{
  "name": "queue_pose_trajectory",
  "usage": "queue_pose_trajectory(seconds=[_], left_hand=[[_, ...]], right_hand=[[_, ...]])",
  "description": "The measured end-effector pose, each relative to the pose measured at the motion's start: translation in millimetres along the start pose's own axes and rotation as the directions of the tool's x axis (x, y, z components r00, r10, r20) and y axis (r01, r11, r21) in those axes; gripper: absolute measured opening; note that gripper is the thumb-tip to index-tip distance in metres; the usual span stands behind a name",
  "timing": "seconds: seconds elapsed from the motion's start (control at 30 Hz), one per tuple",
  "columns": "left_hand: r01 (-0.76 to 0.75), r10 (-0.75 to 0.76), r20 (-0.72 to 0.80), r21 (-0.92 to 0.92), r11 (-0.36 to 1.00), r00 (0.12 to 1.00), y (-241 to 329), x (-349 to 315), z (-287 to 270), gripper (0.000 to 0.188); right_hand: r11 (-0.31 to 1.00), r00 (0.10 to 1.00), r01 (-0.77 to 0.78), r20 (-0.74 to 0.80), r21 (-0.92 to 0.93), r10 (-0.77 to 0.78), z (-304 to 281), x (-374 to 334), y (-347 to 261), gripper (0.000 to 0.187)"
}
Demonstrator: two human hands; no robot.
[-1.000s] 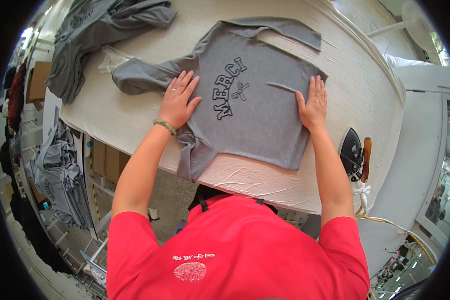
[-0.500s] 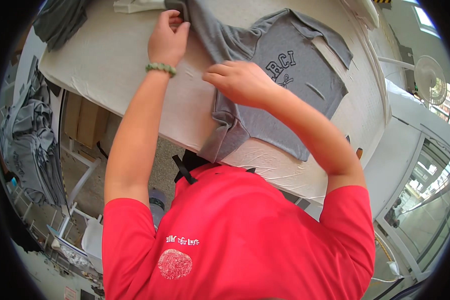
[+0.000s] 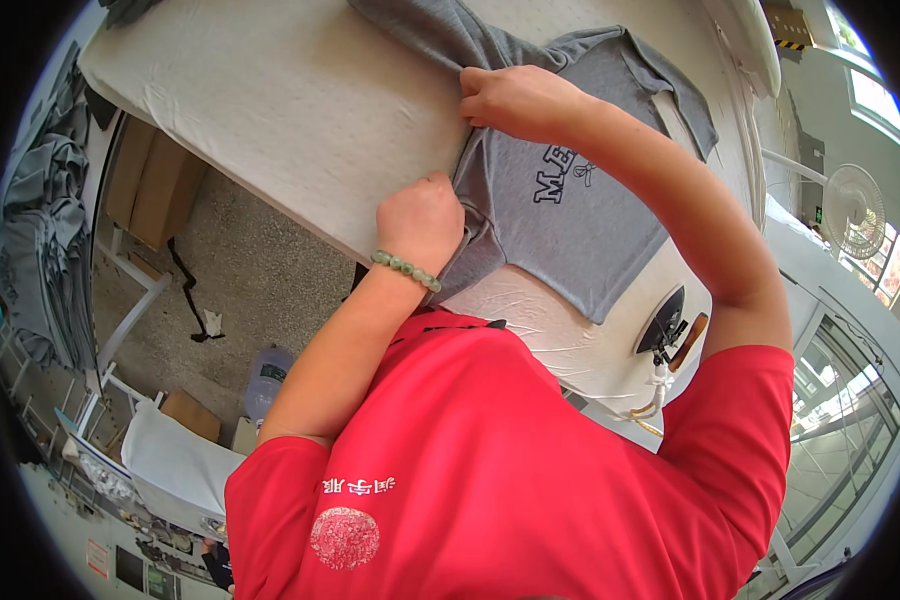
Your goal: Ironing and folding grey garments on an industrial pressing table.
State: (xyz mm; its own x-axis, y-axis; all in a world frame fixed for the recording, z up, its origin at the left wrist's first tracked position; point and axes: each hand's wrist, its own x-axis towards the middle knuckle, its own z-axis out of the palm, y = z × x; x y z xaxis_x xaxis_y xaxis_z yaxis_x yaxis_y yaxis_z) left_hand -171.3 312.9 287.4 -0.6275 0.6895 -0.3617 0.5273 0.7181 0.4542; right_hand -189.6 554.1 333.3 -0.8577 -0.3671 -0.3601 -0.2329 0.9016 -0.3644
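A grey sweatshirt (image 3: 580, 235) with dark lettering and a small bow motif lies spread on a pale cloth-covered table (image 3: 300, 120). One sleeve stretches toward the far left; the other is bunched near the front edge. My right hand (image 3: 520, 103) is closed on the sweatshirt's left edge, by the base of the far sleeve, pinching the fabric. Closer to me, my left hand (image 3: 420, 225), with a green bead bracelet (image 3: 407, 268) on its wrist, is closed at the same edge beside the near sleeve. Its fingertips are partly hidden.
An iron (image 3: 662, 322) with a dark soleplate and brown handle stands at the table's right front. To the left hang grey garments (image 3: 45, 240), with cardboard boxes (image 3: 155, 185) under the table. A white fan (image 3: 854, 210) is at the far right.
My left hand has come down from the far sleeve to the near part of the sweatshirt. My right hand has moved up and right onto its edge. The iron has come into view.
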Motion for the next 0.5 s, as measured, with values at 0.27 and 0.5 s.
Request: queue_pose_trajectory(seconds=[0.27, 0.5], left_hand=[[-0.069, 0.058, -0.05, -0.285, 0.956, 0.997, -23, 1, -30, 0.016], [0.128, -0.113, 0.065, -0.652, 0.747, 0.991, -26, -5, -22, 0.02]], right_hand=[[0.964, 0.988, 0.135, -0.047, -0.231, -0.149, 16, -5, -2, 0.008], [0.986, 0.985, -0.074, -0.167, -0.152, 0.048, 23, 7, -15, 0.007]])
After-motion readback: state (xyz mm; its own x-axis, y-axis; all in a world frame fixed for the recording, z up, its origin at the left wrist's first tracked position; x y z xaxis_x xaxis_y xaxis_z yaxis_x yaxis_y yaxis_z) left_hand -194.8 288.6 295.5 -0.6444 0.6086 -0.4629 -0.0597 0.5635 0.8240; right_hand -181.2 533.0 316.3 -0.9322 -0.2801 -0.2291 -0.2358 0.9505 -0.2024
